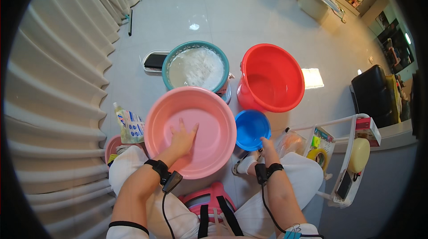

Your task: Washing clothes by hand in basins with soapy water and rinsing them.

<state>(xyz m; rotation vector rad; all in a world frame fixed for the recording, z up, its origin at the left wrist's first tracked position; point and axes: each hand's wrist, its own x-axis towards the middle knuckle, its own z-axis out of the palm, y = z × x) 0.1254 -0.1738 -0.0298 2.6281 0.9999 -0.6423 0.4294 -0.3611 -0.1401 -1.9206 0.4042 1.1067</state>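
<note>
My left hand (184,139) reaches into a wide pink plastic basin (217,118), its fingers spread over the bottom. No object shows in that hand. At the right, my right hand (268,148) grips the near rim of a small blue plastic tub (251,125). The thumb laps over the rim, while the other fingers are mostly hidden. The pink basin stands between my knees and slightly overlaps a teal basin (177,68) behind it. Cloudy water topped with white foam (207,66) fills much of the teal basin. A tall red bucket (274,75) stands behind the blue tub.
Left of the pink basin are a detergent pouch (132,127) and a small pink tub (112,148) with cloths. A long curtain (67,105) borders the left side. On my right stands a white rack cart (347,158) holding tape and boxes. A black phone-like slab (155,61) rests in a white tray.
</note>
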